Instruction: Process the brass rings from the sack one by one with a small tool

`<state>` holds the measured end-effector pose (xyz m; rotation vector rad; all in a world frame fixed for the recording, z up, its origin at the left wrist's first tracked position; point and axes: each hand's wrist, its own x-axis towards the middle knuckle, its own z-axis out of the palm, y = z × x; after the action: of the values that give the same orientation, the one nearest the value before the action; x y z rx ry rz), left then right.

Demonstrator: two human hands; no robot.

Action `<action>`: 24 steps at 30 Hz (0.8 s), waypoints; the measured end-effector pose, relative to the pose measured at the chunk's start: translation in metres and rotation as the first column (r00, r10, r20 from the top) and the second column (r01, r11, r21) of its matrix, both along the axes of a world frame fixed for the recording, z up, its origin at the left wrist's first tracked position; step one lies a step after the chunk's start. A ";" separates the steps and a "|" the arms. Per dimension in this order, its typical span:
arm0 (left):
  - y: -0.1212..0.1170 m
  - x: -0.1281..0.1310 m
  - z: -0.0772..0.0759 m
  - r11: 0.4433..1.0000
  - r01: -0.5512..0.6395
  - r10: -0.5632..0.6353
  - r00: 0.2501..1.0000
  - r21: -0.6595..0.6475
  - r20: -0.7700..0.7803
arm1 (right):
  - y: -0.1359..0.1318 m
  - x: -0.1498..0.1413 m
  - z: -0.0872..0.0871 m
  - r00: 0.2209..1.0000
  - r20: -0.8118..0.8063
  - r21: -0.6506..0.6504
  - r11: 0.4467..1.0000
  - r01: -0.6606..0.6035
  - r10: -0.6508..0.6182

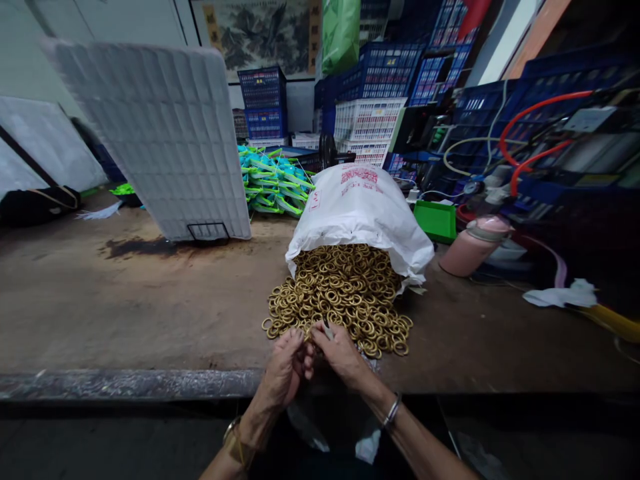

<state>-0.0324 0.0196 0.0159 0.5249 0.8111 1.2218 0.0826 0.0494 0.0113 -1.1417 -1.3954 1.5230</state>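
My left hand is closed at the front edge of a pile of brass-coloured rings, its fingertips pinched on what looks like one brass-coloured ring. Close beside it, my right hand is closed around a small slim tool with a pale body and a dark end. Most of that tool is hidden by the fingers, so its kind does not show. The fingertips of both hands nearly meet. Behind them, the rings spill from the mouth of a white woven sack lying on its side.
The brown worktable has a plastic-wrapped front edge. A white ribbed panel stands at the left, with green and blue plastic pieces behind it. To the right are a pink bottle, a green tray and red hoses.
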 end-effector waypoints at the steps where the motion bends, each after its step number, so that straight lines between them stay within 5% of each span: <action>1: 0.000 0.000 -0.002 1.000 -0.008 0.008 1.000 -0.009 -0.003 | 0.000 0.001 0.002 0.998 0.056 0.059 0.998 0.038 -0.042; 7: -0.002 -0.002 -0.004 0.999 -0.038 0.038 0.999 -0.029 0.002 | -0.002 0.006 0.012 0.944 0.306 0.309 0.951 0.028 -0.127; 19: -0.003 -0.001 -0.002 1.000 -0.011 0.009 0.994 -0.015 -0.112 | 0.002 0.008 0.013 0.901 0.426 0.291 0.955 -0.052 -0.081; 24: -0.002 -0.002 0.002 0.997 0.040 -0.041 0.999 -0.073 -0.011 | 0.004 0.010 0.012 0.892 0.451 0.289 0.950 -0.122 -0.022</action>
<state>-0.0340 0.0175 0.0176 0.4879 0.8489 1.1486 0.0925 0.0536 0.0229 -1.3126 -1.9110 1.0490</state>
